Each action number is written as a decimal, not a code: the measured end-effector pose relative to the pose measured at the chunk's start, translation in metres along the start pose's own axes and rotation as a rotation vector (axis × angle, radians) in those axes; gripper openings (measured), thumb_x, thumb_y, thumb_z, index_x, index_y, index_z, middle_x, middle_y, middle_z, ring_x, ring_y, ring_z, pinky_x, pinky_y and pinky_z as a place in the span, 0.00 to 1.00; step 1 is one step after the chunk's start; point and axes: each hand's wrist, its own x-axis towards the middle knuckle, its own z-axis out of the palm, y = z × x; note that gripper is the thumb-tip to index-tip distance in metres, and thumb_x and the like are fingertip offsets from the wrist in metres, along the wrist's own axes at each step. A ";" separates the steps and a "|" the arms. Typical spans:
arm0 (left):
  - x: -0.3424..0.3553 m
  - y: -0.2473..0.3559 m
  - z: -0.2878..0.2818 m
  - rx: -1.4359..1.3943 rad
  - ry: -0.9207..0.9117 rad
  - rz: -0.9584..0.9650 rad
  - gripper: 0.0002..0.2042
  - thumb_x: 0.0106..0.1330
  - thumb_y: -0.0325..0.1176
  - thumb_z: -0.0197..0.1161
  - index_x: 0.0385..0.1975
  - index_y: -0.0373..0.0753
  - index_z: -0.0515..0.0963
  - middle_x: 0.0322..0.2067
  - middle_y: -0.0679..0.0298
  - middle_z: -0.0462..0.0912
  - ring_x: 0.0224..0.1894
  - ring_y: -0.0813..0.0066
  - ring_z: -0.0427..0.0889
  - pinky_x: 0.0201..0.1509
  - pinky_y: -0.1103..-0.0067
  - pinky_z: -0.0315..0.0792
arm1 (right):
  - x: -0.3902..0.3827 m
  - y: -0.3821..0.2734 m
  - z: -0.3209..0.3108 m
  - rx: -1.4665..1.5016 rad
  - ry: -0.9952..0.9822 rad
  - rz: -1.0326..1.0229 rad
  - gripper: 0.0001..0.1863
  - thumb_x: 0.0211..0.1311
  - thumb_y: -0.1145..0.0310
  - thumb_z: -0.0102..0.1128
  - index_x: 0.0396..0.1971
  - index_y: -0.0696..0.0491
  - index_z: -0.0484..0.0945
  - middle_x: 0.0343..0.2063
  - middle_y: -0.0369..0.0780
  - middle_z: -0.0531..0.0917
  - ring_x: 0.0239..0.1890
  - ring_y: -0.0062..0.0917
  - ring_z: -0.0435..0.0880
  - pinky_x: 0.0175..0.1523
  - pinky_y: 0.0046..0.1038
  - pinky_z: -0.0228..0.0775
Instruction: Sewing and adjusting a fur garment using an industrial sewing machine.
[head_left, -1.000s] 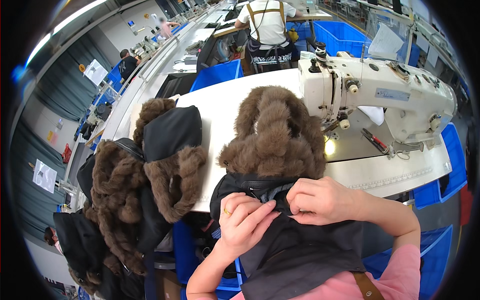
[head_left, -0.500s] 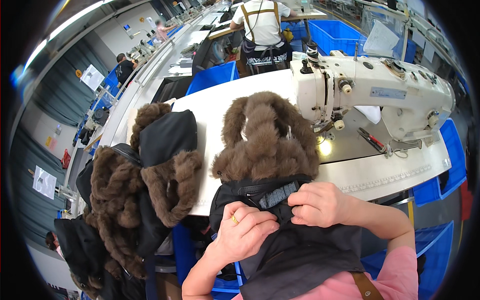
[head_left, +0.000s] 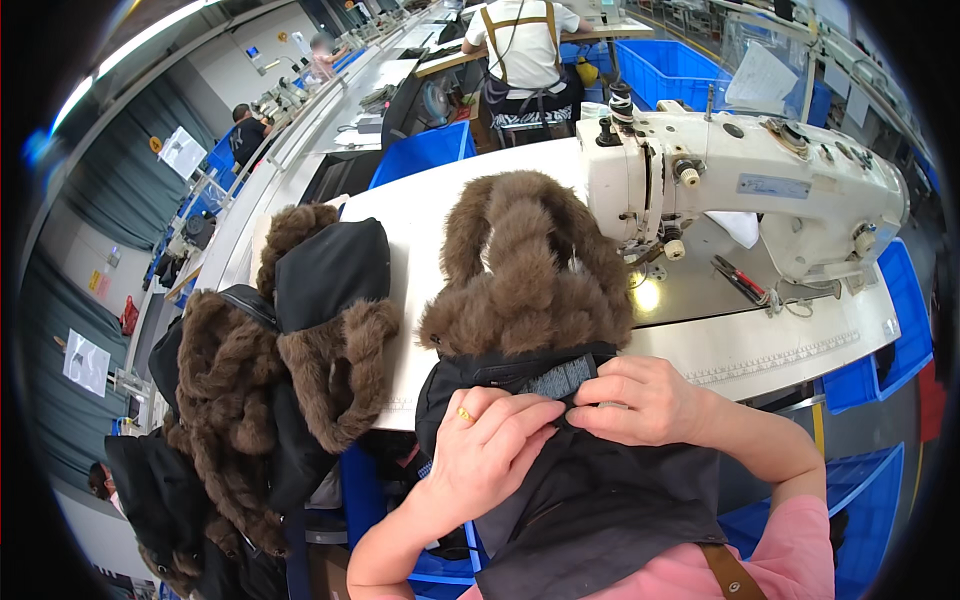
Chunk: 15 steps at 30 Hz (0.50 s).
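A black bag with brown fur trim and fur-covered handles (head_left: 530,275) lies at the table's front edge, its black fabric part toward me. My left hand (head_left: 490,445) and my right hand (head_left: 635,403) meet on that fabric, fingers bent and pinched together on its edge. Between and above them shows a grey textured patch (head_left: 560,380), beside a zipper along the black cloth. A ring is on my left hand. The fingertips hide exactly what bit of fabric is pinched.
More fur-trimmed black bags (head_left: 335,270) are heaped at the left. A white sewing machine (head_left: 740,185) stands right of the bag, with red-handled snips (head_left: 740,278) on its bed. Blue bins (head_left: 425,155) stand around the table. A person in a white shirt (head_left: 522,50) sits ahead.
My two hands have come closer together on the black fabric, the right one shifting slightly left. The left hand covers more of the cloth near the grey patch.
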 end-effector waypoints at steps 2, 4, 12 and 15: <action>0.010 -0.001 -0.006 -0.127 -0.144 0.051 0.18 0.49 0.24 0.73 0.42 0.40 0.80 0.31 0.68 0.82 0.34 0.70 0.77 0.40 0.75 0.70 | -0.002 0.000 -0.002 -0.036 0.002 -0.035 0.14 0.46 0.73 0.66 0.37 0.52 0.81 0.38 0.36 0.80 0.32 0.25 0.80 0.32 0.23 0.74; 0.020 -0.004 -0.011 -0.143 -0.252 0.033 0.19 0.50 0.24 0.73 0.43 0.40 0.80 0.34 0.67 0.83 0.33 0.69 0.78 0.40 0.75 0.71 | -0.008 0.002 -0.003 -0.054 -0.014 -0.063 0.13 0.47 0.72 0.64 0.37 0.52 0.81 0.38 0.35 0.81 0.33 0.23 0.81 0.32 0.22 0.74; 0.046 -0.011 -0.014 -0.291 -0.477 0.004 0.26 0.49 0.26 0.72 0.52 0.43 0.75 0.34 0.69 0.84 0.33 0.68 0.80 0.40 0.75 0.77 | -0.002 0.002 -0.008 -0.040 -0.013 -0.122 0.13 0.47 0.73 0.63 0.36 0.53 0.80 0.35 0.35 0.81 0.32 0.24 0.81 0.31 0.22 0.74; 0.048 -0.016 -0.012 -0.336 -0.540 0.004 0.25 0.51 0.24 0.70 0.52 0.41 0.74 0.30 0.65 0.81 0.34 0.65 0.81 0.39 0.72 0.77 | -0.008 0.004 -0.008 -0.001 -0.020 -0.101 0.13 0.46 0.74 0.63 0.36 0.55 0.79 0.35 0.36 0.81 0.31 0.26 0.80 0.31 0.22 0.74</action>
